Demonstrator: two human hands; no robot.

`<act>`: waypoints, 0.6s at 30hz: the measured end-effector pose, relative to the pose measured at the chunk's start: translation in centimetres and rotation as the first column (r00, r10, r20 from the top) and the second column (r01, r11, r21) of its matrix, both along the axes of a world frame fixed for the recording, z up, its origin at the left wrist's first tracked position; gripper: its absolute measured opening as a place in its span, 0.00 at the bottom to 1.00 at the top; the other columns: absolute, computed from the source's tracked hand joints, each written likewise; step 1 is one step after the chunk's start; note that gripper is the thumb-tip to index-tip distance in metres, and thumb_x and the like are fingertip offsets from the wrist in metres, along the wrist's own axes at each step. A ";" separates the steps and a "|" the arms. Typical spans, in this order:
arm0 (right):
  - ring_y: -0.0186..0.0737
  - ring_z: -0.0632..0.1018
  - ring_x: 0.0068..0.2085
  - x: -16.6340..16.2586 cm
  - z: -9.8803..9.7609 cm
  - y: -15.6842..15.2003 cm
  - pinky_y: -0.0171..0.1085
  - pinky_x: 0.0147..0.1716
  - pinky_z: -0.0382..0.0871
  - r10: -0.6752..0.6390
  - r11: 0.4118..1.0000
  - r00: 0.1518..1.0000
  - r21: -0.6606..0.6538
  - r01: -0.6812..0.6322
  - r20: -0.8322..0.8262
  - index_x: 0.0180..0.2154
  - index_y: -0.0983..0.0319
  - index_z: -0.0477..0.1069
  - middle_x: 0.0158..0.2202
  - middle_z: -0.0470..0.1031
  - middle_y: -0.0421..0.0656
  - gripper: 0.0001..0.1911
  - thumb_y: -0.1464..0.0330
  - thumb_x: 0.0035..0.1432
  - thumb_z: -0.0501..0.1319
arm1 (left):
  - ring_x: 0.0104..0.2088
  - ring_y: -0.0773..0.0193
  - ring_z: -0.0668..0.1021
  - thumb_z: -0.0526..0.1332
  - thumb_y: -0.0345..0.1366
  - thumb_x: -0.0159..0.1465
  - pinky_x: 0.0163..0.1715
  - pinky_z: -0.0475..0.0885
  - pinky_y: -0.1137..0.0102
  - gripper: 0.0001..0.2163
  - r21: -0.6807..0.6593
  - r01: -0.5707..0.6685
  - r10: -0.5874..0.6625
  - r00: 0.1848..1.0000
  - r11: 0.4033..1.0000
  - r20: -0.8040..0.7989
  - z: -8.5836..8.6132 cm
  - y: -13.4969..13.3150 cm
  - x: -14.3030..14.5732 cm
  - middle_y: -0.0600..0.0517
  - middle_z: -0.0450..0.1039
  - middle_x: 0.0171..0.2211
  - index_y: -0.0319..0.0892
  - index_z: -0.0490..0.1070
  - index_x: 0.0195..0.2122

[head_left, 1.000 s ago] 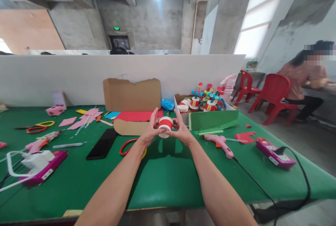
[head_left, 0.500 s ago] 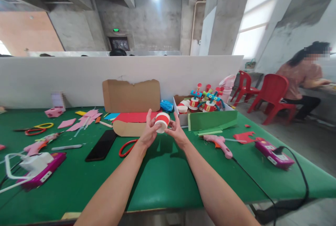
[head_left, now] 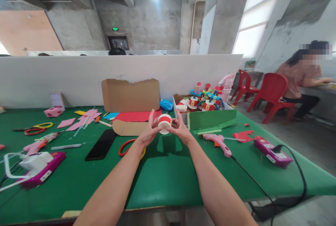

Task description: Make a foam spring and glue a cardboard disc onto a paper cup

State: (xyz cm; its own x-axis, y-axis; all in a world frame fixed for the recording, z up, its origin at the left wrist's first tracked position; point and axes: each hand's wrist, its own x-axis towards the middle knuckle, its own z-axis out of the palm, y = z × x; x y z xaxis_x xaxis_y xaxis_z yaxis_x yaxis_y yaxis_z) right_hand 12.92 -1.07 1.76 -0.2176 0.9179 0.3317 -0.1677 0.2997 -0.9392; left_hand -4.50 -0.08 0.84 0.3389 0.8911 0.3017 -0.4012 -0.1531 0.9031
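Note:
Between my two hands, above the green table, is a small paper cup (head_left: 165,124) with a red band round its middle. It is tilted so that a white end faces me. My left hand (head_left: 151,129) grips its left side, thumb low on the cup. On the opposite side, the thumb and fingers of my right hand (head_left: 180,128) hold it too. Red-and-yellow scissors (head_left: 127,148) lie under my left forearm, partly covered by it. Behind my hands are a red sheet (head_left: 133,117) and a brown cardboard piece (head_left: 128,128).
A box (head_left: 183,117) of cup figures stands at the back right. Pink glue guns lie right (head_left: 219,143) and left (head_left: 34,147), near purple power strips (head_left: 273,153). A black phone (head_left: 101,144) lies left of the scissors. A person (head_left: 301,70) sits far right beyond red chairs (head_left: 274,94).
The cup has shifted slightly right and down and turned more upright in my hands. My right fingers now reach further round its side.

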 end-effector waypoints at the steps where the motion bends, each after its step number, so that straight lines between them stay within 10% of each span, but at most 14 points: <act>1: 0.45 0.72 0.51 0.3 0.1 0.0 0.51 0.57 0.60 -0.002 1.000 0.998 0.023 0.001 0.060 0.67 0.52 0.36 0.43 0.70 0.42 0.62 0.60 0.39 0.73 | 0.59 0.50 0.66 0.72 0.45 0.47 0.56 0.61 0.57 0.57 0.011 0.011 -0.011 0.999 1.000 -0.041 0.1 0.0 -0.3 0.45 0.60 0.61 0.57 0.29 0.67; 8: 0.45 0.72 0.49 0.9 0.6 -0.3 0.50 0.55 0.61 -0.017 0.988 0.905 0.145 -0.050 0.425 0.67 0.58 0.37 0.45 0.69 0.46 0.63 0.59 0.38 0.73 | 0.58 0.46 0.67 0.72 0.41 0.49 0.57 0.59 0.51 0.56 0.045 0.104 -0.085 0.946 0.994 -0.313 1.7 -0.7 -1.5 0.39 0.57 0.60 0.54 0.29 0.68; 18: 0.46 0.72 0.49 0.6 0.6 -0.6 0.51 0.55 0.61 0.002 0.985 0.876 0.149 -0.084 0.482 0.67 0.59 0.37 0.47 0.69 0.48 0.64 0.58 0.37 0.73 | 0.55 0.47 0.69 0.71 0.43 0.47 0.53 0.64 0.52 0.55 0.081 0.152 -0.094 0.869 0.985 -0.485 2.5 -1.2 -1.8 0.39 0.58 0.57 0.52 0.31 0.68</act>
